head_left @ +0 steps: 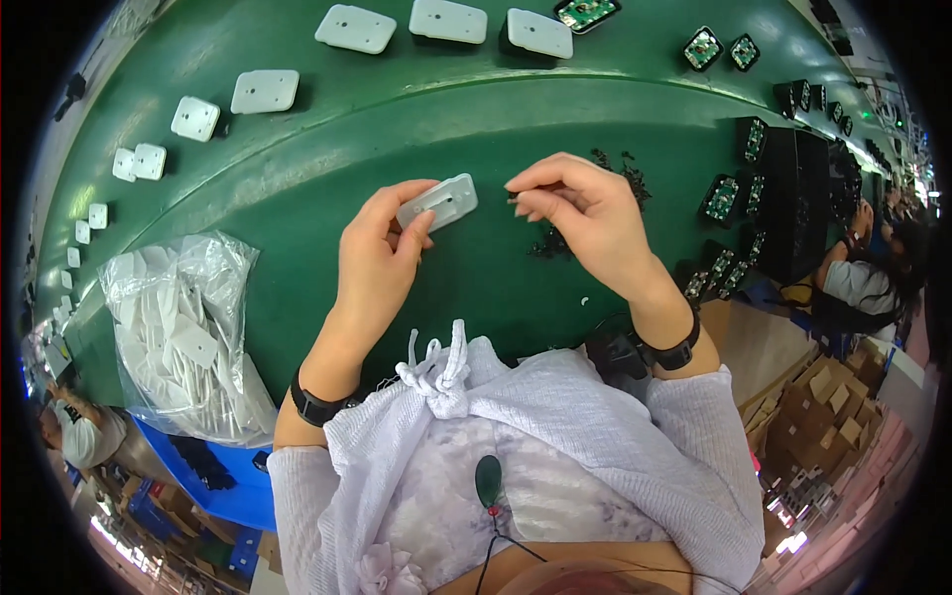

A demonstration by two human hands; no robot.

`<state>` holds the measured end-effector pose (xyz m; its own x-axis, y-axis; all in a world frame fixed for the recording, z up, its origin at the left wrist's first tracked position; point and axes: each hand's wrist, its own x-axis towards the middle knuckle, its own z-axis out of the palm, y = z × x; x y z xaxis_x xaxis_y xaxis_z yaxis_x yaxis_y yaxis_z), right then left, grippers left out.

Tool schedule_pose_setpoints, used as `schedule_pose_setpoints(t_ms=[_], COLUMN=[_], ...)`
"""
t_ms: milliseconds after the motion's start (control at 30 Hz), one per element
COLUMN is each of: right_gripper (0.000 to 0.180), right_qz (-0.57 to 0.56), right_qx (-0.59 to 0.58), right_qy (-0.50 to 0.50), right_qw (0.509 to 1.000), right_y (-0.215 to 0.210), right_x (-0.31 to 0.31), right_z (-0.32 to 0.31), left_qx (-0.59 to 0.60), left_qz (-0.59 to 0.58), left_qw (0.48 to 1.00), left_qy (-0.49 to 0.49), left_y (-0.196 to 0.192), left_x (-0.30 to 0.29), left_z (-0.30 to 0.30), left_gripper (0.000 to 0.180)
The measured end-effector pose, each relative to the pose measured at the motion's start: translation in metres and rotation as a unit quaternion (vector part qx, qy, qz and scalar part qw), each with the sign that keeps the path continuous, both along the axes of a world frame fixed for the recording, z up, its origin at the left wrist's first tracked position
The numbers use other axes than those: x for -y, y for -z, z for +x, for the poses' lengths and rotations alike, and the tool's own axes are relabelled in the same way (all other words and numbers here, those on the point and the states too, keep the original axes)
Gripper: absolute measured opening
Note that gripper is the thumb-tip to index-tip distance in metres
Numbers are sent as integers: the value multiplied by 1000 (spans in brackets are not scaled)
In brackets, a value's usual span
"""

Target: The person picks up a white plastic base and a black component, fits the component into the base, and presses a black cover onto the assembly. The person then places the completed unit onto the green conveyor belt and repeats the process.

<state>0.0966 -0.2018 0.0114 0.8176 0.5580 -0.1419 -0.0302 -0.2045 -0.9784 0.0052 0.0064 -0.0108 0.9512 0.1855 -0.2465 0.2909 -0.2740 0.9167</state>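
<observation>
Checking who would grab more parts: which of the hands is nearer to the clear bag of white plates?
Left. The left hand, holding a white plate, is just right of the clear bag. The right hand is farther right, by the pile of small black screws.

The left hand [382,253] pinches a small white plastic cover plate [437,201] by its near end, held above the green counter [297,178]. The right hand [585,223] has thumb and forefinger closed on a tiny dark screw [514,196] just beside the plate. A scatter of black screws [555,243] lies under it. A clear bag of white plates [183,332] sits at the counter's left near edge.
</observation>
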Motion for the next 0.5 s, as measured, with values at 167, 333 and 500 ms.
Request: schedule_pose_setpoints(t_ms=[167,333,500], right_gripper=[14,20,22], right_qz=[64,91,92], right_qx=[-99,-104,-104], right_qy=[24,13,21], right_qw=[993,990,990], right_y=[2,2,1], right_x=[-16,-26,-23], right_z=[0,-4,-7], left_qx=[143,135,34], left_qz=[456,435,376], left_qw=[874,874,901], left_qy=[85,170,214], left_y=[-8,-4,-15], left_x=[-10,2,-5], left_z=[3,14,19], left_gripper=[36,44,31])
